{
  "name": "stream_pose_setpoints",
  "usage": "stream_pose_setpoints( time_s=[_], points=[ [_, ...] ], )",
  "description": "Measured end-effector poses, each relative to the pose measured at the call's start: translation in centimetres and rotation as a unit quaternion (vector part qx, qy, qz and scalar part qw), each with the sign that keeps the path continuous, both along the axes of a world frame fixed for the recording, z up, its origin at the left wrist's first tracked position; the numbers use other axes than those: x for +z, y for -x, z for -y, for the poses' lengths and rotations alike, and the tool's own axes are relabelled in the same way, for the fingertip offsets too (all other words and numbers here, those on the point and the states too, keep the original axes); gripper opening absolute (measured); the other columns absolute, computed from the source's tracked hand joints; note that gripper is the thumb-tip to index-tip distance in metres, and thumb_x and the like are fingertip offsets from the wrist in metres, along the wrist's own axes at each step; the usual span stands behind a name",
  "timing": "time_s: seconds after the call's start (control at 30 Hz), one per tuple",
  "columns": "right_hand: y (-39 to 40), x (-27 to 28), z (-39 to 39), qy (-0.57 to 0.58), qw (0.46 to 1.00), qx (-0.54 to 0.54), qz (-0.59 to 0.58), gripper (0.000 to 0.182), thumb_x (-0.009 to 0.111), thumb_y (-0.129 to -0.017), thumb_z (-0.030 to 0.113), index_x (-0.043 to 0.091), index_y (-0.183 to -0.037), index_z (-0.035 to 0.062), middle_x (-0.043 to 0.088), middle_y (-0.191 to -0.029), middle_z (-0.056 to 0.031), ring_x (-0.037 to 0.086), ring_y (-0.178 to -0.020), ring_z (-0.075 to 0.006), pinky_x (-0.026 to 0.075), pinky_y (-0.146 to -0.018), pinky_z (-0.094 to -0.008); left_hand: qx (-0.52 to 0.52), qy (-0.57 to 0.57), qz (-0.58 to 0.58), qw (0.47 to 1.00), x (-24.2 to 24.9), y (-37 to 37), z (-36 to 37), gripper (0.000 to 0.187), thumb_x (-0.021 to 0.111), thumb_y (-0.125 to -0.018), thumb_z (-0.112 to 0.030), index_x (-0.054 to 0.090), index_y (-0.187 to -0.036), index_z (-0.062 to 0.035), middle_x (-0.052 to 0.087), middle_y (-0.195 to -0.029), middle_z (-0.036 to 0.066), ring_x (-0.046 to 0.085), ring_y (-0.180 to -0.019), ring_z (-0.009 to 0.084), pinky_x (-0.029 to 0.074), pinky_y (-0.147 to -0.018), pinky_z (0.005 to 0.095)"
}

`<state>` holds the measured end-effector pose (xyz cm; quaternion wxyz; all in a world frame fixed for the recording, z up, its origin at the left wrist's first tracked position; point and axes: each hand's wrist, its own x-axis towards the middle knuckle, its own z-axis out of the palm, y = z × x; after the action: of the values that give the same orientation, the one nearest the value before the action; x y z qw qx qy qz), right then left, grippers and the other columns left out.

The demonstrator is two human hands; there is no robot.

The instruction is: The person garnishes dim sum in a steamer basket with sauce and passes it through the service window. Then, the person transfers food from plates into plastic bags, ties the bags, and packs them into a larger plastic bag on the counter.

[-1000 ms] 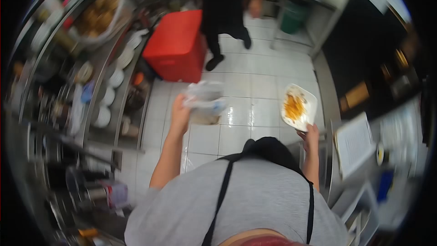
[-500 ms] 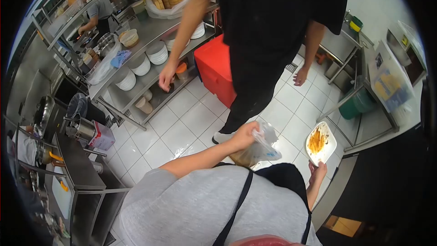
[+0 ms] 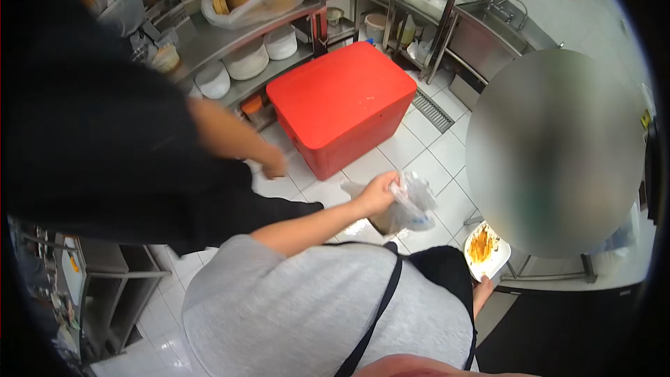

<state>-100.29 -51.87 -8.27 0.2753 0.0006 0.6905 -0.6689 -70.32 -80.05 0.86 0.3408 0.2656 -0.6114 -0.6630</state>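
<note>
co-worker in black has shifted to l, so more room ahead. l hand has fingers closed on clear plastic bag over wht-tiled floor; r hand grips sauce-smeared squarish wht plate by near edge.

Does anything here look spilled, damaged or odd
Nothing clearly spilled or damaged. A blurred oval, unlike its sharper surroundings, hides part of the picture's right side; the plate in the right hand is smeared with orange residue.

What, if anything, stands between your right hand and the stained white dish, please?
Nothing visible does: the right hand holds the stained white dish by its near edge; the plastic bag in the left hand hangs apart, to the left.
</note>
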Motion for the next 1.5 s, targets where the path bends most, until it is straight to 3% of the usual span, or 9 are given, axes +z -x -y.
stream_pose_setpoints(
  time_s=[0.17,0.23,0.3,0.37,0.5,0.63,0.93,1.2,1.5],
  points=[
    [11.6,3.1,7.5,-0.032,0.997,0.032,-0.061,0.034,0.041,-0.079,0.016,0.043,-0.11,0.0024,0.056,-0.097,-0.0136,0.059,-0.081,-0.0262,0.051,-0.063,-0.0347,0.083,0.027,0.009,0.996,1.6,8.4,4.5,0.011,0.056,-0.073,0.0,0.046,-0.077,-0.0041,0.05,-0.073,0.001,0.046,-0.071,0.0095,0.038,-0.064,0.0241],
    [18.0,2.0,10.3,-0.036,0.996,0.075,-0.034,0.037,0.042,-0.08,0.017,0.042,-0.115,0.0037,0.055,-0.101,-0.013,0.059,-0.085,-0.0244,0.05,-0.063,-0.036,0.185,0.16,0.097,0.965,0.9,9.9,7.1,0.009,0.056,-0.074,-0.003,0.05,-0.081,-0.0039,0.052,-0.075,0.002,0.048,-0.072,0.0108,0.04,-0.065,0.0249],
    [22.3,1.4,14.9,-0.015,0.995,0.09,-0.051,0.037,0.045,-0.081,0.018,0.042,-0.115,0.0025,0.055,-0.101,-0.013,0.058,-0.086,-0.0246,0.051,-0.065,-0.0377,0.251,0.106,0.141,0.952,1.8,10.7,9.6,0.01,0.055,-0.074,-0.004,0.054,-0.084,-0.0049,0.053,-0.079,0.002,0.05,-0.073,0.0114,0.041,-0.066,0.0256],
    [24.7,3.0,19.6,0.033,0.993,0.104,-0.056,0.034,0.045,-0.082,0.019,0.044,-0.11,0.0005,0.056,-0.1,-0.0127,0.059,-0.084,-0.0239,0.052,-0.066,-0.0365,0.243,-0.014,0.074,0.967,2.0,11.8,11.8,0.014,0.055,-0.074,-0.004,0.055,-0.088,-0.0065,0.054,-0.082,0.002,0.051,-0.077,0.0117,0.042,-0.07,0.0261],
    [29.1,5.9,29.8,0.074,0.993,0.085,-0.034,0.034,0.044,-0.082,0.017,0.042,-0.11,-0.0032,0.055,-0.102,-0.0157,0.058,-0.089,-0.0258,0.051,-0.073,-0.0381,0.206,-0.031,0.019,0.978,1.4,15.7,18.0,0.018,0.055,-0.08,-0.007,0.053,-0.098,-0.0023,0.056,-0.095,0.004,0.051,-0.088,0.0109,0.039,-0.079,0.0254],
    [33.6,6.9,37.2,0.088,0.991,0.103,-0.005,0.033,0.041,-0.08,0.013,0.042,-0.108,-0.0047,0.054,-0.099,-0.0181,0.058,-0.087,-0.0292,0.052,-0.071,-0.0376,0.202,-0.037,-0.016,0.979,0.0,21.7,22.9,0.02,0.057,-0.078,-0.003,0.04,-0.072,-0.0102,0.049,-0.078,-0.001,0.044,-0.072,0.0061,0.037,-0.067,0.0207],
    [51.6,9.2,46.6,0.186,0.982,0.041,0.0,0.033,0.04,-0.08,0.011,0.041,-0.106,-0.009,0.053,-0.101,-0.0213,0.058,-0.086,-0.0336,0.052,-0.069,-0.0393,0.159,-0.04,-0.034,0.986,1.1,35.0,35.6,0.021,0.055,-0.079,0.0,0.038,-0.075,-0.0104,0.051,-0.078,0.001,0.046,-0.072,0.0069,0.039,-0.068,0.0208],
    [74.2,11.1,52.7,0.228,0.96,-0.159,-0.032,0.034,0.036,-0.085,0.014,0.039,-0.11,-0.0078,0.057,-0.09,-0.02,0.062,-0.074,-0.0292,0.054,-0.056,-0.0314,0.193,-0.05,-0.089,0.976,0.3,47.3,41.0,0.018,0.056,-0.08,-0.003,0.04,-0.078,-0.0098,0.053,-0.081,0.003,0.05,-0.073,0.0088,0.042,-0.068,0.0222],
    [93.5,7.8,51.1,0.149,0.896,-0.418,0.019,0.034,0.038,-0.084,0.013,0.038,-0.116,-0.0001,0.054,-0.093,-0.0214,0.059,-0.073,-0.0345,0.051,-0.064,-0.0413,0.209,-0.067,-0.036,0.975,0.4,56.4,44.3,0.019,0.058,-0.079,-0.004,0.04,-0.077,-0.01,0.053,-0.077,0.002,0.049,-0.07,0.0074,0.04,-0.064,0.0207]
  ],
)
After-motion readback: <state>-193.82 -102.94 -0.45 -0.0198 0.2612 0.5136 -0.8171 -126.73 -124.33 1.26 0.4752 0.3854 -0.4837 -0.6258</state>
